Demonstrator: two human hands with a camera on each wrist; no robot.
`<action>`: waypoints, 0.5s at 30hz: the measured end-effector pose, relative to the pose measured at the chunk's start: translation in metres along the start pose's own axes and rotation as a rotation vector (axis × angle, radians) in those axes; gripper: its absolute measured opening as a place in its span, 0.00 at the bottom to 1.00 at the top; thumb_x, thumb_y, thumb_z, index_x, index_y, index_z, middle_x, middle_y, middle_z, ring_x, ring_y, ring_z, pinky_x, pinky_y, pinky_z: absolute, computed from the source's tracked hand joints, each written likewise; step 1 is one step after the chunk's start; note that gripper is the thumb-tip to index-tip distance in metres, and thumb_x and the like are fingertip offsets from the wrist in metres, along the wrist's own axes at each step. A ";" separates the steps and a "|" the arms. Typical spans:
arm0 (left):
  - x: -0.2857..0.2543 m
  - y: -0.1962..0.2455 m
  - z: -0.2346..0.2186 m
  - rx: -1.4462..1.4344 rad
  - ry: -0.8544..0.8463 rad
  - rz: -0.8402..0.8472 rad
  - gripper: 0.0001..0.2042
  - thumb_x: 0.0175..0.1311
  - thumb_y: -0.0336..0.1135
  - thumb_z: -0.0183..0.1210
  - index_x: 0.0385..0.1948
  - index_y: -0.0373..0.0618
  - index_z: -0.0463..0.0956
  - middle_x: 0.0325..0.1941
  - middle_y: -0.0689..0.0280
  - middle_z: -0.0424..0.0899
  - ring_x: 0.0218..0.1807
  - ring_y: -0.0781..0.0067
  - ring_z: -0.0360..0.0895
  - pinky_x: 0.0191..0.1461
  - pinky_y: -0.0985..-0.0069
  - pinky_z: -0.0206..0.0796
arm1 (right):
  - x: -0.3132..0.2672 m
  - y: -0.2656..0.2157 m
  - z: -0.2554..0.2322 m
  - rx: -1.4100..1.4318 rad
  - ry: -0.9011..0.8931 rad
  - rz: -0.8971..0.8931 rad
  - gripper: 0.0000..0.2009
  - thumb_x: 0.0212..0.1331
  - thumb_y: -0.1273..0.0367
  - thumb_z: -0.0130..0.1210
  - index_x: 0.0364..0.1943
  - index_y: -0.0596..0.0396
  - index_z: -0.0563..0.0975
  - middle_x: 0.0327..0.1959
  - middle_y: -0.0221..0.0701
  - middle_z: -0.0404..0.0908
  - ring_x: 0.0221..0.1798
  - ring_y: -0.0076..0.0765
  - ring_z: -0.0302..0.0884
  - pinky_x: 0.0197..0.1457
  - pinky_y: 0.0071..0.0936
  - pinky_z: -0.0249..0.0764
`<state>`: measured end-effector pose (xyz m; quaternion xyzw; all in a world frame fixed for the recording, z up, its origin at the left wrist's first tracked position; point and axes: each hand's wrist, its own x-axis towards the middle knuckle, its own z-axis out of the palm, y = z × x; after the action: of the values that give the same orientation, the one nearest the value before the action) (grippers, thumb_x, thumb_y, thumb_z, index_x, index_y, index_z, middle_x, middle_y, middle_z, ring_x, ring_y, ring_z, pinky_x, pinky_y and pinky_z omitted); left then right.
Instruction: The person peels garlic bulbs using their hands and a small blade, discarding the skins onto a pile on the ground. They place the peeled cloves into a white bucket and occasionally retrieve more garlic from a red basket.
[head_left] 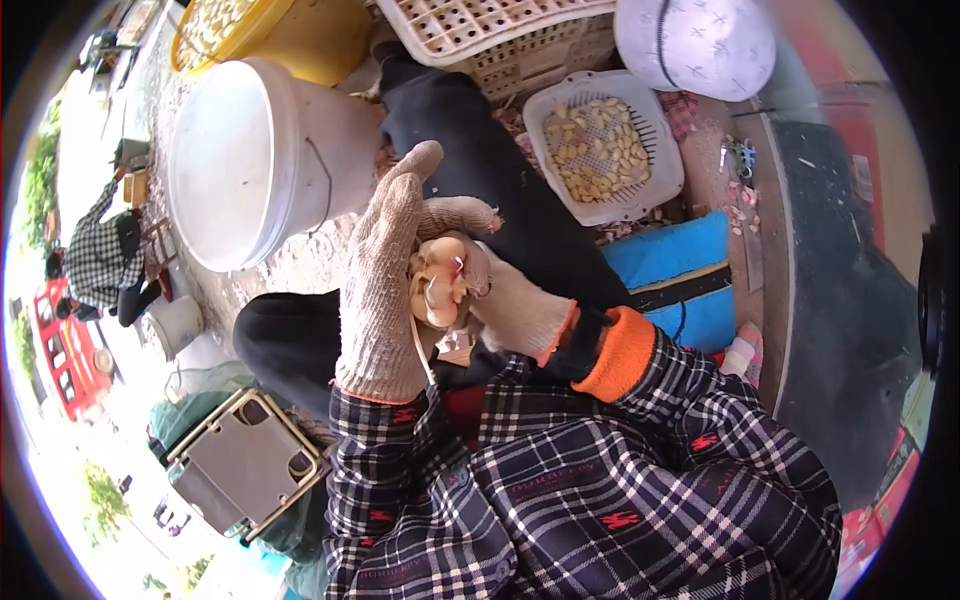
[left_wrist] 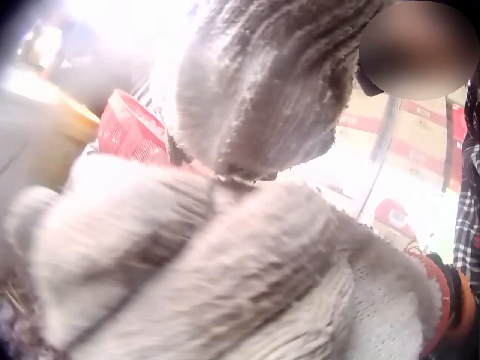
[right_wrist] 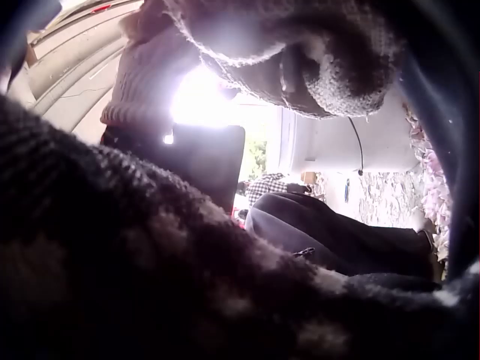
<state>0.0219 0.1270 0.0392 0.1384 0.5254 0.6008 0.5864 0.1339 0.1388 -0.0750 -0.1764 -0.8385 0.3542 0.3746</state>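
Pale garlic cloves (head_left: 440, 283) lie in a cluster between two knitted gloves. My left hand (head_left: 385, 270) stands along their left side, its long fingers pointing forward and nearly straight. From the right, my right hand (head_left: 525, 310) cups the cloves, with its thumb side against them. The left wrist view is blurred; there the left glove (left_wrist: 262, 90) fills the top, and the right glove (left_wrist: 195, 255) bends its fingers below it. In the right wrist view a bent gloved finger (right_wrist: 349, 82) shows at the top, and the cloves are hidden.
A white plastic basket (head_left: 670, 175) of garlic cloves stands forward right. A large white bucket (head_left: 340, 150) and a yellow bucket (head_left: 310, 45) are forward left. Dark trouser legs (head_left: 480, 150) lie between. A folding chair (head_left: 235, 470) is at left; a person in checks (head_left: 100, 255) sits farther off.
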 end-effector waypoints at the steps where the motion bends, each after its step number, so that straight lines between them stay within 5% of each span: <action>1: -0.005 0.002 -0.007 0.009 0.040 0.016 0.31 0.72 0.51 0.51 0.66 0.34 0.58 0.36 0.47 0.81 0.22 0.69 0.77 0.24 0.77 0.71 | 0.011 -0.002 -0.005 0.538 -0.017 0.425 0.10 0.64 0.68 0.55 0.47 0.53 0.73 0.38 0.33 0.75 0.34 0.28 0.74 0.33 0.27 0.72; 3: -0.019 0.004 -0.025 -0.038 0.109 0.094 0.31 0.72 0.51 0.51 0.65 0.34 0.59 0.34 0.49 0.81 0.21 0.69 0.77 0.23 0.79 0.70 | 0.033 -0.014 -0.010 1.568 -0.118 1.316 0.08 0.64 0.68 0.57 0.40 0.56 0.74 0.24 0.28 0.76 0.15 0.19 0.68 0.17 0.18 0.64; 6: -0.033 -0.003 -0.043 0.023 0.202 0.150 0.30 0.71 0.52 0.52 0.65 0.37 0.61 0.31 0.53 0.81 0.20 0.72 0.76 0.23 0.81 0.69 | 0.049 -0.032 -0.021 1.272 0.014 1.310 0.09 0.63 0.65 0.61 0.31 0.54 0.75 0.18 0.22 0.72 0.13 0.14 0.64 0.14 0.13 0.58; 9: -0.036 -0.015 -0.052 0.146 0.271 0.208 0.27 0.72 0.51 0.52 0.62 0.39 0.64 0.29 0.58 0.81 0.22 0.75 0.77 0.25 0.82 0.69 | 0.056 -0.044 -0.028 1.012 0.061 1.055 0.10 0.62 0.65 0.63 0.37 0.57 0.80 0.24 0.24 0.79 0.22 0.13 0.72 0.20 0.15 0.68; 11: -0.036 -0.019 -0.056 0.359 0.353 0.278 0.22 0.73 0.48 0.51 0.58 0.39 0.71 0.29 0.64 0.80 0.26 0.79 0.77 0.30 0.83 0.70 | 0.055 -0.049 -0.024 0.857 0.003 0.819 0.11 0.62 0.65 0.63 0.40 0.58 0.81 0.27 0.26 0.82 0.27 0.14 0.76 0.26 0.16 0.73; 12: -0.033 -0.020 -0.053 0.380 0.382 0.310 0.19 0.74 0.42 0.51 0.57 0.37 0.72 0.30 0.67 0.79 0.30 0.81 0.76 0.36 0.81 0.70 | 0.063 -0.058 -0.035 0.820 -0.188 0.914 0.11 0.61 0.71 0.63 0.45 0.62 0.80 0.35 0.26 0.84 0.37 0.22 0.82 0.42 0.20 0.79; 15: -0.031 -0.025 -0.055 0.435 0.546 0.247 0.19 0.72 0.36 0.51 0.59 0.35 0.70 0.31 0.67 0.79 0.33 0.82 0.75 0.40 0.76 0.71 | 0.066 -0.064 -0.034 0.342 -0.284 0.668 0.13 0.57 0.66 0.65 0.43 0.58 0.82 0.33 0.37 0.85 0.32 0.29 0.84 0.36 0.24 0.77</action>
<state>0.0008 0.0688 0.0108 0.1568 0.7574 0.5560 0.3043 0.1143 0.1479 0.0203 -0.3238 -0.7072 0.6120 0.1431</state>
